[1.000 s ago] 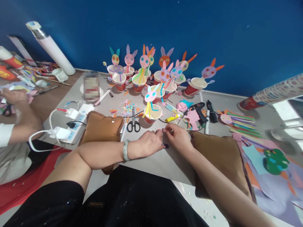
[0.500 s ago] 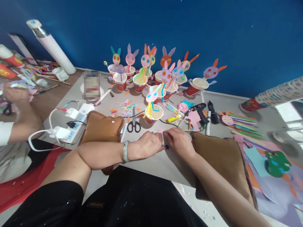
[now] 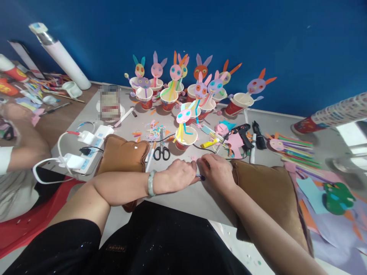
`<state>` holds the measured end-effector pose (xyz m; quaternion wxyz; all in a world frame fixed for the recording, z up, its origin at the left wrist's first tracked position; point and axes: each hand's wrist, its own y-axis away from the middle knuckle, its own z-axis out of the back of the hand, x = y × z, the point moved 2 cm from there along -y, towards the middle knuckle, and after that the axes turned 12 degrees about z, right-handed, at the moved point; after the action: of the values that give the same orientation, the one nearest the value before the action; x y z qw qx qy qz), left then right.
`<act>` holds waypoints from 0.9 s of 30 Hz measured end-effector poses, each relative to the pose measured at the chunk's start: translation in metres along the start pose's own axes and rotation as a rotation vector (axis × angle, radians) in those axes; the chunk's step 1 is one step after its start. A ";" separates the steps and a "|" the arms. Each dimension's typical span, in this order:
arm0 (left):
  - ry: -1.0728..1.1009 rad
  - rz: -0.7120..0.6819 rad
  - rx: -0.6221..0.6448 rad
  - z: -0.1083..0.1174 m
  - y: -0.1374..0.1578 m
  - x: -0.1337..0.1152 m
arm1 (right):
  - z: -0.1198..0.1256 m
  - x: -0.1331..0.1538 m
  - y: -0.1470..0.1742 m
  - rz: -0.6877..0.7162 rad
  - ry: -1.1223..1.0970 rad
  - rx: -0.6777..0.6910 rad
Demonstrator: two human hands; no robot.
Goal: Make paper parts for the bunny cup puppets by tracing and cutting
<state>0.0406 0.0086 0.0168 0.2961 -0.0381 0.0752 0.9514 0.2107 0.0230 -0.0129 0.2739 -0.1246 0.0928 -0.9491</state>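
Observation:
My left hand [image 3: 179,175] is curled near the table's front edge, with a bangle on the wrist. A thin dark purple rod-like piece [image 3: 202,177] sticks out beneath its fingers toward the right; its other end is hidden. My right hand [image 3: 216,170] faces it, fingers bent and pressed together at the tips. What those tips pinch, if anything, is out of sight. A small pink paper piece [image 3: 194,157] lies just beyond both hands. Behind that stands a paper cup [image 3: 186,140] with a pink rabbit-like paper figure [image 3: 184,116]. Black-handled scissors [image 3: 162,152] rest left of the cup.
Several cups with paper figures line the blue wall [image 3: 183,26]. A glue gun [image 3: 245,133] and a yellow tube [image 3: 210,143] lie right of centre. Brown cushions [image 3: 124,154] sit under both forearms. A power strip [image 3: 99,143] and another person's arm [image 3: 28,141] are at left.
My hands keep nearly the same pose around the purple piece. The view has shifted slightly. At left, the other person's hand has moved and is blurred.

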 end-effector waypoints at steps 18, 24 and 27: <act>0.022 0.011 0.031 -0.004 -0.001 0.000 | 0.006 0.002 0.007 0.034 -0.068 0.147; 0.036 0.015 0.038 -0.003 -0.001 0.000 | 0.012 -0.009 -0.003 0.002 -0.097 0.166; 0.036 0.011 0.050 -0.001 -0.001 0.000 | 0.011 -0.012 -0.010 0.015 -0.118 0.182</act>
<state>0.0416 0.0090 0.0156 0.2902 -0.0471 0.1045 0.9501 0.2192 0.0369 -0.0023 0.2960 -0.1539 -0.0092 -0.9427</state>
